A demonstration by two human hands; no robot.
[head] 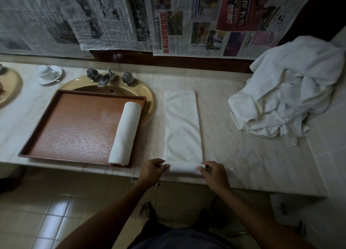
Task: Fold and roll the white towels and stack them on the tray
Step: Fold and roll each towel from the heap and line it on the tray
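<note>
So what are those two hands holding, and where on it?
The folded white towel on the counter, at its rolled-up near end: the left hand grips the roll's left end, the right hand its right end.

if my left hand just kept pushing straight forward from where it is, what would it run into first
Probably the flat, folded part of the white towel it is rolling. The left hand grips the roll's left end, near the wooden tray, but depth is hard to judge.

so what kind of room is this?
Likely a bathroom or washroom vanity, perhaps in a hotel: a basin with metal taps set in a marble counter, a tiled floor, and a pile of white towels.
</note>
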